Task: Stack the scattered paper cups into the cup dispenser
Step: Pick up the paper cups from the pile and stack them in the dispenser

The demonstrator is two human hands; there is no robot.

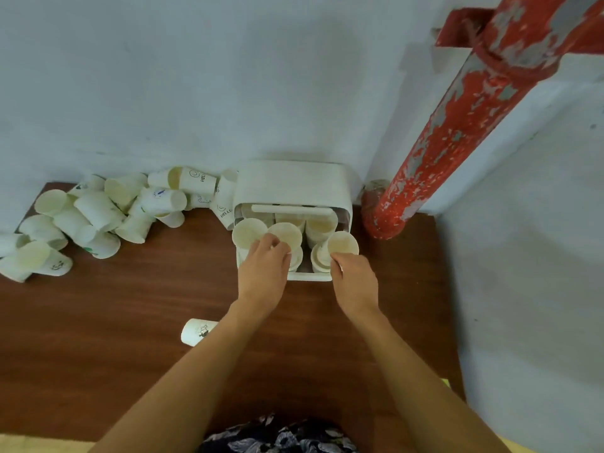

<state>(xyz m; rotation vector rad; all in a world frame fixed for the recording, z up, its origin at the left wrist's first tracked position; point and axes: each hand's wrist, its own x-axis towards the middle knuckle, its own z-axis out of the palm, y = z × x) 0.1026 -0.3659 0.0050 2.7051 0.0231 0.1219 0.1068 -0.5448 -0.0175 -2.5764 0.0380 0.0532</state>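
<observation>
- a white plastic cup dispenser stands at the far edge of a dark wooden table, against a pale blue wall; its front drawer is pulled out toward the person and holds several stacks of paper cups.
- the left hand is over the left half of the drawer, fingers curled and pinching the near rim of a cream paper cup that sits atop a stack there.
- just left of that cup another open cup mouth shows in the drawer's left corner.
- the right hand is at the right half of the drawer, fingers bent together and gripping the near rim of a second paper cup on the right front stack.
- a heap of loose paper cups lies on the table's far left, tipped on their sides and against each other, some printed with small drawings and the word "hello".
- one lone printed cup lies on its side near the left forearm, well apart from the heap.
- a red pipe with peeling paint runs down the wall just right of the dispenser.
</observation>
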